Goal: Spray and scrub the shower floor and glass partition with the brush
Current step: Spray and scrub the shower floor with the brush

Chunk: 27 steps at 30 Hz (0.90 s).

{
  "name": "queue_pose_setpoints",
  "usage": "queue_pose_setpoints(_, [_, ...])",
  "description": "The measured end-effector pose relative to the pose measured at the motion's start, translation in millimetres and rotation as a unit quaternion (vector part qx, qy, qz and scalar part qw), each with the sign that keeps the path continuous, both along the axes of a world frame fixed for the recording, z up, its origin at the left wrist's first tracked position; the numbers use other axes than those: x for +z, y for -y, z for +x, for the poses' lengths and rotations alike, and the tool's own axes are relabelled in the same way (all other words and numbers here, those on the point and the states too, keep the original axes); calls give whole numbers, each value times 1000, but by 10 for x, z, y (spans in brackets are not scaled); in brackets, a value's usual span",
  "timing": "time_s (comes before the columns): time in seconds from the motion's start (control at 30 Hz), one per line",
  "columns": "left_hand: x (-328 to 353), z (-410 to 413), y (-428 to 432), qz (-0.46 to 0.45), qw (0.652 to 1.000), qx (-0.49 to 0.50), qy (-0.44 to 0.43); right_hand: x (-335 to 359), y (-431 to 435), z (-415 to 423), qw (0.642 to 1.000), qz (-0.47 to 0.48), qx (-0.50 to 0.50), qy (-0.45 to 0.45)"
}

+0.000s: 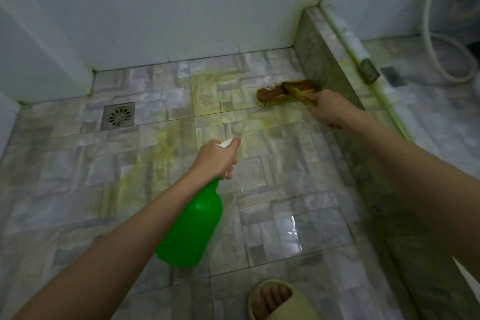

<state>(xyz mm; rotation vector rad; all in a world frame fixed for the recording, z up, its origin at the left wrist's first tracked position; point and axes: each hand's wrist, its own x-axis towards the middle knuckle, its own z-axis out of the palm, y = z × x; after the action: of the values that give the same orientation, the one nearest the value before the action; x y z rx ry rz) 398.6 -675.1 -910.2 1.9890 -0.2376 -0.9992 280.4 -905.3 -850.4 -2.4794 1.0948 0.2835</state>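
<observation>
Left hand (215, 158) out over the middle of the floor (272, 215), fingers curled tight round the white trigger head of the green bottle (192, 226), and the nozzle points away toward the far wall. The bottle's fat body hangs back under the forearm, well clear of the tiles. Over on the right, the right hand (328, 109) is clamped on the wooden handle of the brush (281, 92), and the brush head is down on the floor, yellow bristles against the tiles, its far end right up against the stone curb (324, 60). The head looks blurred. There's a yellow-green stain (205, 88) spread across the tiles just left of the brush, trailing down toward the bottle's nozzle, and more of that colour runs along the top of the curb. The glass partition (349, 40) stands on that curb, held at its near end by a metal bracket (368, 71). A square drain (119, 115) sits at the left, well apart from the brush. Near tiles shine wet. A foot in a pale slipper (280, 301) stands at the bottom edge, and a white hose (441, 54) loops beyond the glass.
</observation>
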Motion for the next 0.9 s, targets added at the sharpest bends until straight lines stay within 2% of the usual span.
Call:
queue_pose_setpoints(0.2, [-12,-15,263,7,1000,-22,14,-46,86,-152,1000,10,-17,14])
queue_pose_setpoints(0.33, [-28,155,352,-8,998,24,51,-194,66,-81,999,9,-27,42])
queue_pose_setpoints(0.43, [16,367,361,-24,998,30,46,-265,60,-3,998,13,-29,47])
queue_pose_setpoints(0.67, [110,915,282,-34,992,105,59,-117,-99,241,1000,1,21,10])
queue_pose_setpoints(0.9, [166,1265,240,-5,987,111,117,-203,-232,636,994,-49,86,-49])
